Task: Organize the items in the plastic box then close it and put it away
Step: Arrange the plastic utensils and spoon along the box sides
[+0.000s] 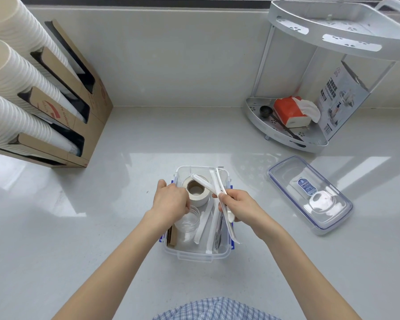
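Observation:
A clear plastic box [195, 255] with blue clips stands open on the counter in front of me. Inside are a roll of white tape [198, 192], a small clear cup [187, 221], brown cardboard pieces [172, 236] and several white wrapped sticks [200, 225]. My left hand [170, 200] reaches into the box and closes on the rim of the clear cup, beside the tape roll. Over the box's right side, my right hand [237, 205] grips a bundle of wrapped sticks [208, 184]. The box's clear lid [310, 197] lies flat to the right.
A cardboard dispenser [79, 107] holding stacks of white paper cups [14, 72] stands at the left. A white two-tier corner rack [286, 132] at the back right holds an orange tissue pack [290, 112], a black scoop and a printed box. The wall runs behind.

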Demonstrator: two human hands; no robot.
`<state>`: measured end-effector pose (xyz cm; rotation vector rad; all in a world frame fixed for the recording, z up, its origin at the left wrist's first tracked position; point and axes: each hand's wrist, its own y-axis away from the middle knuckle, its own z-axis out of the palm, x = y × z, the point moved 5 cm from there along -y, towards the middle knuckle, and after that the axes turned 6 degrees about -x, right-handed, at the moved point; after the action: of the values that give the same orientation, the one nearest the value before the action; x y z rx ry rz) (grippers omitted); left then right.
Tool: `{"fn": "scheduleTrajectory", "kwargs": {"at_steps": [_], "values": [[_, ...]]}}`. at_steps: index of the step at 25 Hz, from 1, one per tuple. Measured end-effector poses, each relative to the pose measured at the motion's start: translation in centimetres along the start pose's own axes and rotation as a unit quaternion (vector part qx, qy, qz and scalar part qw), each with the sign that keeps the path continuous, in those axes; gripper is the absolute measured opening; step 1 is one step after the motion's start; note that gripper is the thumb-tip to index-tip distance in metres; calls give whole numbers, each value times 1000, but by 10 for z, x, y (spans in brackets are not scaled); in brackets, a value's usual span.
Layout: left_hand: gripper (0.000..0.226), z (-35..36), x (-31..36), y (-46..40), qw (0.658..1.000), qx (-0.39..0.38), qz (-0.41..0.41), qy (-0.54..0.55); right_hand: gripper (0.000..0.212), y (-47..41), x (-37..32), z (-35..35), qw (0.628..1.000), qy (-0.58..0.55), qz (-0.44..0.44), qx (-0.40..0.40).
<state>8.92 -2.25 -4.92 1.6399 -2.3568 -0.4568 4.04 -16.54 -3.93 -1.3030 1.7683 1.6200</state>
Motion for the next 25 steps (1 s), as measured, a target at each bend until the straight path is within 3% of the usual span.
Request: {"fn": "scheduleTrajectory", "kwargs": {"at_steps": [3, 7, 11, 16, 21, 25], "values": [[26, 2, 5, -4, 998, -8, 7, -56, 31, -1, 0, -1, 1000, -5, 1, 1], [33, 1, 0, -4, 1000, -21, 8, -1, 30, -1, 1, -3, 1000, -7, 1, 4], [29, -6, -5, -1, 1000, 13, 7, 26, 30, -2, 1, -2, 1000, -9, 5, 2], [21, -7, 1, 8, 990, 109, 9, 90, 28, -2, 2, -1, 1000, -9, 5, 1], [14, -6, 3, 27, 976, 145, 50, 155, 28, -1, 4, -1, 1000, -6, 6, 2], [31, 1, 7, 43, 981, 118, 98, 119, 26, -1, 2, -2, 1000, -7, 4, 6]]}}
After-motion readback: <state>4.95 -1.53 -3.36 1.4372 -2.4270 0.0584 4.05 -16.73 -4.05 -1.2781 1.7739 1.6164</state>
